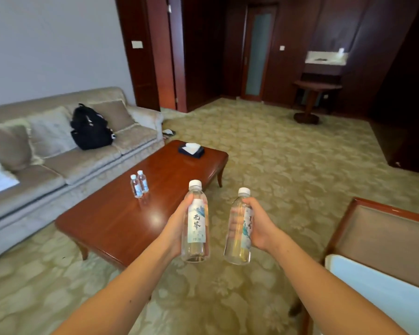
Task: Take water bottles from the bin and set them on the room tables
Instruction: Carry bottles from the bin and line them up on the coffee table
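Carpet: a pale green-gold patterned carpet [276, 165] is spreading under all the furniture.
Sofa: a long beige fabric sofa [87, 163] is sitting along the left wall.
Coffee table: a low glossy red-brown wooden coffee table [121, 221] is standing just in front of the sofa.
Backpack: a black fabric backpack [90, 128] is leaning on the sofa's back cushions, towards its far end.
Tissue box: a dark tissue box [191, 150] is resting near the coffee table's far end.
Left hand: the left hand [177, 226] is gripping a clear plastic water bottle [196, 223], white-capped and pale-labelled, upright in the air by the coffee table's right edge.
Right hand: the right hand [259, 226] is gripping a second clear water bottle [238, 228], tilting slightly, over the carpet.
Table bottles: two small clear blue-labelled bottles [139, 184] are standing upright close together, near the coffee table's sofa-side edge.
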A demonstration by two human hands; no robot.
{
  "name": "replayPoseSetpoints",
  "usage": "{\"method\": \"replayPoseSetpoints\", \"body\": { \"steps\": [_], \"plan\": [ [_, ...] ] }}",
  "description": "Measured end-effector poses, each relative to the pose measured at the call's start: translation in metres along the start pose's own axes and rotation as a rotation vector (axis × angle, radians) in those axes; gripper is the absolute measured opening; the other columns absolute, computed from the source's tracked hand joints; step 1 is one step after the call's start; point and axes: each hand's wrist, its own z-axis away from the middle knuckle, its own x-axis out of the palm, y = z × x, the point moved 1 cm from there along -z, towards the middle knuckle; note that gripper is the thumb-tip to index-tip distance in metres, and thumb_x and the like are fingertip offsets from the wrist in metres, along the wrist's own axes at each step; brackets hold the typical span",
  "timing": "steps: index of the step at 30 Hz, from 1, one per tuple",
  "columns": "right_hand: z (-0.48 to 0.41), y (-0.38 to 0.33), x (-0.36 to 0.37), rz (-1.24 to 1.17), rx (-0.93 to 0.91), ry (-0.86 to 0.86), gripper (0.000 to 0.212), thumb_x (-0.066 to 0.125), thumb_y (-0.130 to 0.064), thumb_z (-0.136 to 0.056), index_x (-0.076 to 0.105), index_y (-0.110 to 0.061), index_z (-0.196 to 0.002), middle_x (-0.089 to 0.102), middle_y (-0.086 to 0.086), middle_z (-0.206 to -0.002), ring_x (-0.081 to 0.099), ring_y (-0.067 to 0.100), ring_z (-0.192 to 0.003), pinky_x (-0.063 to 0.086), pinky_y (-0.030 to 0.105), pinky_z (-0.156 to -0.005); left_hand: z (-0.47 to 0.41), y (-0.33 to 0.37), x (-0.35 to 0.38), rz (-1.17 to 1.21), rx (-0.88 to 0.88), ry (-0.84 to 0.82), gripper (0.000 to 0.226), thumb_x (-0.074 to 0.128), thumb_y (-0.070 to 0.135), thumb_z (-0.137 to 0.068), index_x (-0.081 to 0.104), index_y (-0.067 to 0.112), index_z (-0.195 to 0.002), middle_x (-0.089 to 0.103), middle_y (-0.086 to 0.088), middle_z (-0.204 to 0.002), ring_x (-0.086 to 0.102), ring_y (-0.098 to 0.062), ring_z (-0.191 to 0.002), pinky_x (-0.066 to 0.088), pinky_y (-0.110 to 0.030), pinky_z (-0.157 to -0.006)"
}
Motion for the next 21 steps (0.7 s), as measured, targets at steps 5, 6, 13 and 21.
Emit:
{"method": "replayPoseSetpoints", "body": {
  "steps": [5,6,13,21],
  "plan": [
    [-0.039,0.002,0.039,0.117,0.004,-0.104,0.033,0.048,-0.043,-0.089,0.053,-0.016,-0.069,0.054,0.002,-0.058,0.054,0.017,-0.049,0.049,0.032,-0.059,0.000,0.024,-0.033,0.036,0.052,0.030,0.051,0.071,0.054,-0.075,0.063,0.015,-0.107,0.060,-0.006,-0.084,0.060,-0.018,-0.064,0.053,-0.029,-0.059],
    [-0.049,0.001,0.044,0.157,-0.001,-0.121,0.029,0.052,-0.044,-0.085,0.053,-0.017,-0.075,0.054,0.002,-0.061,0.055,0.017,-0.052,0.049,0.034,-0.063,-0.001,0.028,-0.037,0.034,0.068,0.047,0.053,0.071,0.052,-0.074,0.063,0.014,-0.109,0.061,-0.008,-0.086,0.060,-0.019,-0.067,0.053,-0.029,-0.060],
    [-0.124,-0.011,0.075,0.352,0.002,-0.161,0.053,0.073,-0.049,-0.078,0.062,-0.013,-0.115,0.070,0.009,-0.088,0.069,0.023,-0.077,0.055,0.038,-0.082,-0.038,0.053,-0.069,0.228,0.063,0.002,0.023,0.063,0.038,-0.087,0.060,0.016,-0.083,0.056,0.002,-0.071,0.055,-0.008,-0.057,0.047,-0.019,-0.057],
    [-0.241,-0.066,0.094,0.347,0.063,-0.259,0.040,0.071,-0.050,-0.084,0.062,-0.013,-0.099,0.065,0.005,-0.074,0.063,0.018,-0.059,0.054,0.030,-0.059,-0.146,0.098,-0.091,0.265,0.122,0.083,0.032,0.063,0.044,-0.088,0.068,0.013,-0.082,0.061,-0.002,-0.074,0.061,-0.013,-0.059,0.052,-0.023,-0.060]
  ]
}}
